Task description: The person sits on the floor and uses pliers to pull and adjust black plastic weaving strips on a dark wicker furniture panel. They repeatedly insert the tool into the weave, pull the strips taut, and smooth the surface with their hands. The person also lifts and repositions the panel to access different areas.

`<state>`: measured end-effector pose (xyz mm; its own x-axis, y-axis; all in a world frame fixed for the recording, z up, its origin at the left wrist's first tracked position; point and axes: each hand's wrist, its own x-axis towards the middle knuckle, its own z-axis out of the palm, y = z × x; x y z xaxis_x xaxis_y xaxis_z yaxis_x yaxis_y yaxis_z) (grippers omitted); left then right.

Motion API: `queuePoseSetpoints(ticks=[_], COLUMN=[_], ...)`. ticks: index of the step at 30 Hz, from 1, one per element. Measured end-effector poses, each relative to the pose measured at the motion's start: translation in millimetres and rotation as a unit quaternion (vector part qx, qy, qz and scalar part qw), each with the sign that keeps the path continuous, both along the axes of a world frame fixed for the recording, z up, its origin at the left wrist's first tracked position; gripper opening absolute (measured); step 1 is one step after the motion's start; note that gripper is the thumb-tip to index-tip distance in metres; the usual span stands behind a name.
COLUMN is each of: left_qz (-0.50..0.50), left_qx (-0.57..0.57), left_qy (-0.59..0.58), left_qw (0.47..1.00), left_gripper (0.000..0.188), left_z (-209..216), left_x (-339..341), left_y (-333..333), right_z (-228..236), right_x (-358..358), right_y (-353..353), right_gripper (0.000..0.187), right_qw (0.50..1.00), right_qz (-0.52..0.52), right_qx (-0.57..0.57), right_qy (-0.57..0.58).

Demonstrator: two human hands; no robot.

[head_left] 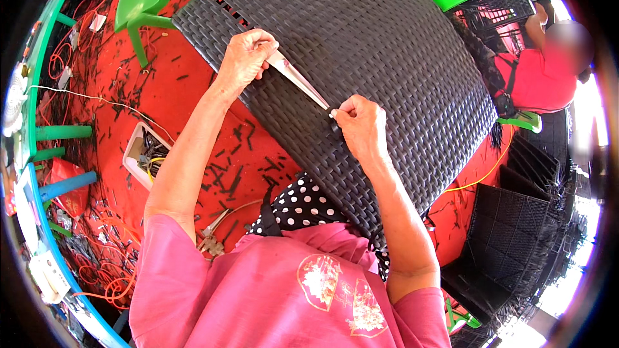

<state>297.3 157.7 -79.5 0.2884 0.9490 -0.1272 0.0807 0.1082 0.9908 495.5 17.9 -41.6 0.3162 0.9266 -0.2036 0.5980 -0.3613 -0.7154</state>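
Note:
My left hand [247,58] is closed around the wide end of a long, tapered silvery metal tool [298,80]. The tool slants down to the right over a black woven panel [387,58], its narrow tip close to the fingers of my right hand [362,127]. Those fingers are pinched together at a short black strip [333,116] by the tip, near the panel's front edge. Whether the strip is woven into the panel there cannot be made out. A row of gaps shows in the weave at the panel's far left corner.
A white bin [137,161] of tools and scraps stands on the red floor [193,109], which is strewn with black offcuts. Green chairs [138,1] stand around the panel. At right a person in red [538,77] sits near more black woven pieces [503,232].

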Motion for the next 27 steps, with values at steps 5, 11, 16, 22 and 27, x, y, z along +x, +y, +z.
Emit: queuePoseSetpoints(ticks=[5,11,16,22,27], left_qz=[0.003,0.013,0.006,0.013,0.016], left_qx=[0.013,0.012,0.006,0.048,0.015], left_qy=[0.006,0.015,0.018,0.023,0.032], left_qw=[1.000,1.000,1.000,0.998,0.999], left_gripper=[0.013,0.013,0.014,0.013,0.019], left_z=[-3,-1,-2,-17,1], left_x=[0,0,2,-7,-1], left_y=[0,-1,0,0,-4], right_z=[-1,4,-10,4,16], right_x=[-3,0,8,-6,7], right_y=[6,-12,-14,-20,-26], right_gripper=[0.020,0.012,0.011,0.012,0.019], right_qw=[0.993,0.985,0.989,0.983,0.920], right_qz=[0.077,0.068,0.042,0.011,-0.075], right_qx=[0.066,0.141,0.120,0.184,0.198], right_qy=[-0.061,-0.079,-0.070,-0.024,0.331])
